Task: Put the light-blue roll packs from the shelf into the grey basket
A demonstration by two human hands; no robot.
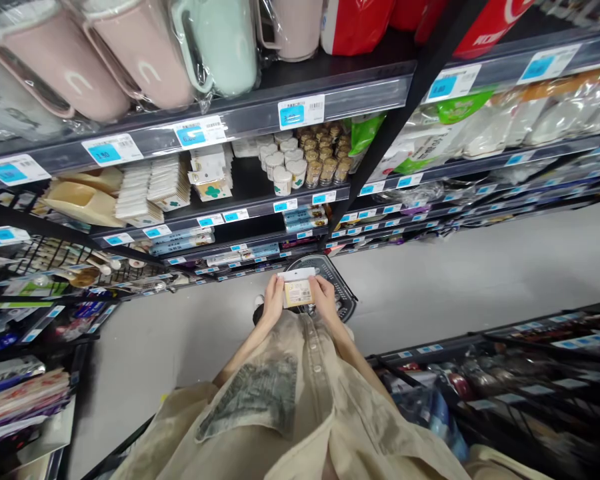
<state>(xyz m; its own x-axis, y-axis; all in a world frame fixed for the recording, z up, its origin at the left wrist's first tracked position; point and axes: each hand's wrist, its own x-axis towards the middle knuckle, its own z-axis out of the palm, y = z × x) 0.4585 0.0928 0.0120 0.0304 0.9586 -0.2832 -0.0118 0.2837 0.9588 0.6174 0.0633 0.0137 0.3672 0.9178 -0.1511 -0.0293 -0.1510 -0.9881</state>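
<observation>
A small flat package [299, 292] with a white hang-hole top, a yellowish printed label and a barcode is held in front of my body. My left hand [273, 301] grips its left edge, fingers mostly behind it. On the opposite edge my right hand [325, 298] is closed in the same way. What the package contains cannot be read from its label. Below and behind it a dark shopping basket [347, 293] with a perforated rim is partly hidden by my hands.
Ahead stands a shelf rack [350, 92] with wrapped mugs [225, 47], small white boxes [170, 183], small cork-topped jars [329, 170] and a beige scoop-like container [83, 200]. Grey floor [480, 260] runs along the aisle. More racks [530, 360] stand behind on the right and at left.
</observation>
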